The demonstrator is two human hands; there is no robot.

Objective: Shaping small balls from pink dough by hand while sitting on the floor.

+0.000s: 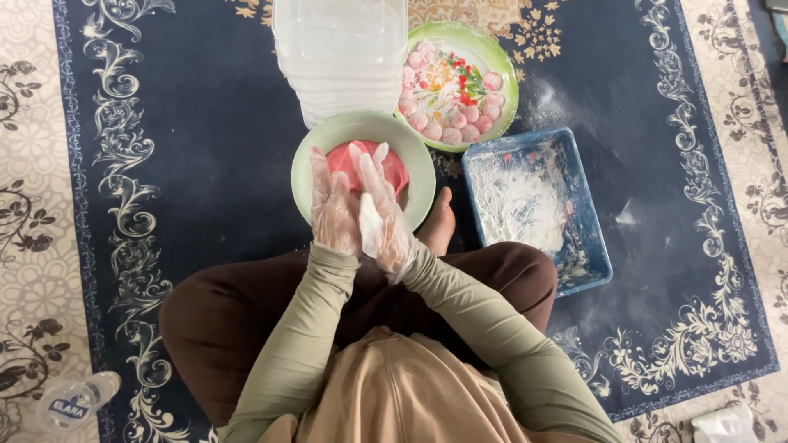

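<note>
A lump of pink dough [379, 162] is seen lying in a pale green bowl [419, 184] set on the dark blue patterned rug [205, 164], directly ahead of the seated person's knees. The dough is judged to be soft, light and sticky, easily dented or torn, so it would best be lifted from beneath with cupped palms rather than pinched at the edge. Above the near rim of the bowl the left hand [333, 207] and the right hand [382, 215] are held palm to palm, both covered in thin clear plastic gloves; the fingers are extended and pressed together, and whether anything is caught between the palms cannot be told. Beyond the bowl, a green-rimmed plate [501, 61] is ringed with small pink dough balls [472, 131]. To its left a stack of clear plastic containers [341, 49] stands. To the right, a blue tray [595, 262] dusted with white flour is placed, and flour has been scattered on the rug near it. A plastic bottle [74, 400] lies at the lower left.
</note>
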